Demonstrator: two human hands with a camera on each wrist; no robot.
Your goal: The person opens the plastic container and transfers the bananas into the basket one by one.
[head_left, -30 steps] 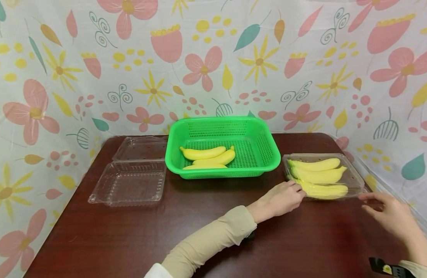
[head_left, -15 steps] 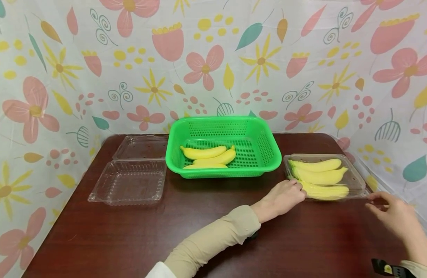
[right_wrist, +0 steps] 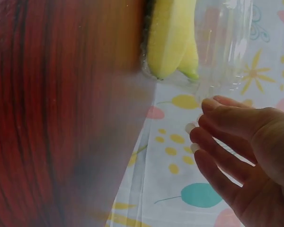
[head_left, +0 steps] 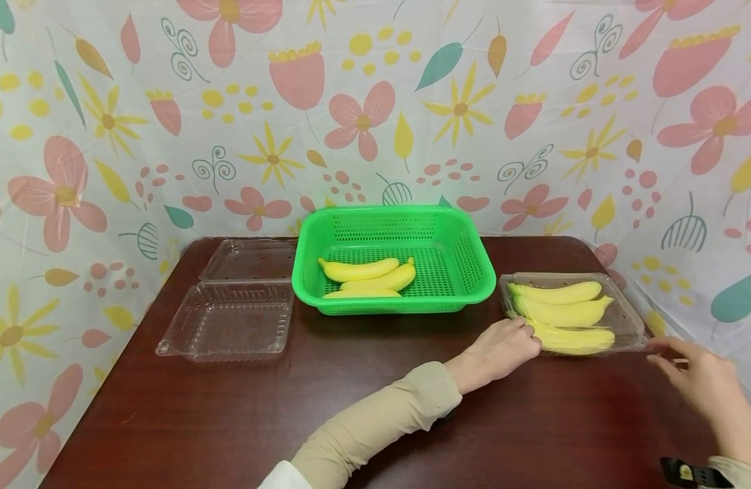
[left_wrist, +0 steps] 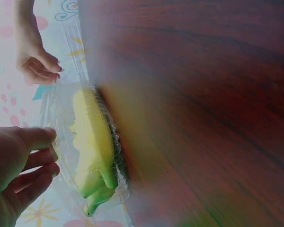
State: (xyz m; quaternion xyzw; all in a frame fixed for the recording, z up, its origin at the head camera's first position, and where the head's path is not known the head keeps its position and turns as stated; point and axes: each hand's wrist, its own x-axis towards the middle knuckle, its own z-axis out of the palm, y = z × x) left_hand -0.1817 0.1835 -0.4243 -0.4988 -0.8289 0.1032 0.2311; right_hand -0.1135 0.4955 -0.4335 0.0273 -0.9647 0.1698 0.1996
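A clear plastic clamshell box point(head_left: 625, 318) stands at the table's right, its lid over several yellow bananas point(head_left: 565, 314) with green ends. At its near left corner, my left hand point(head_left: 502, 348) pinches the box's edge between thumb and fingertips; the left wrist view shows the bananas point(left_wrist: 92, 137) through the plastic. My right hand point(head_left: 708, 382) pinches the near right corner with thumb and index finger, while its other fingers point(right_wrist: 217, 156) are loosely bent. Whether the lid is fully pressed down I cannot tell.
A green perforated basket point(head_left: 461, 299) with several bananas point(head_left: 378, 277) stands at the back middle. Left of it lies another clear clamshell box point(head_left: 229, 326), its lid point(head_left: 247, 261) folded back. Behind the dark red table point(head_left: 229, 414) hangs a flowered cloth point(head_left: 363, 68).
My right hand has shifted slightly to the right along the box's near right corner. The left hand stays at the near left corner, and the bananas remain inside the box.
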